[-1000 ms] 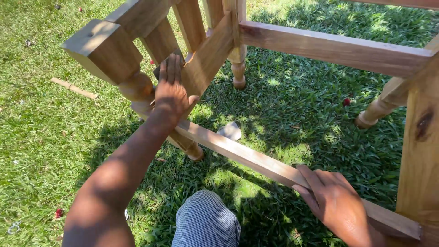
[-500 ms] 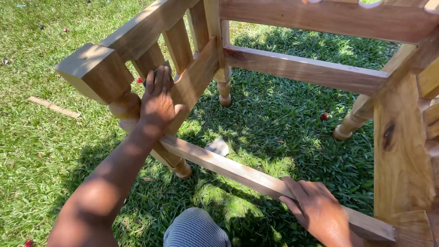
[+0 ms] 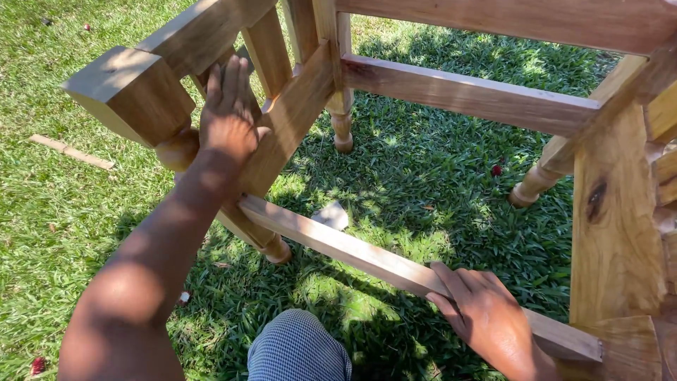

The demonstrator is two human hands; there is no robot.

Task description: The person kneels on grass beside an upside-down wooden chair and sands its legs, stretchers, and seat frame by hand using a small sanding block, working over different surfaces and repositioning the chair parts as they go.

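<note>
Hidden first: I cannot see the left fingertips, which run up behind the slats; the right thumb and palm are turned away, so I cannot tell how far that grip wraps under.

Left hand [image 3: 229,120]: fingers straight and close together, laid flat against the slatted side of the wooden frame [image 3: 296,106], holding nothing, only pressing.

Right hand [image 3: 486,317]: fingers curled over the top edge of the lower rail [image 3: 352,250], gripping it near the right post [image 3: 617,233].

The rail runs diagonally from a turned leg [image 3: 271,247] at left to that post. The frame stands on grass [image 3: 63,204]; its top and right side are cut off. A checked knee [image 3: 300,349] shows below. A thin wood strip [image 3: 70,152] lies well apart at left.
</note>
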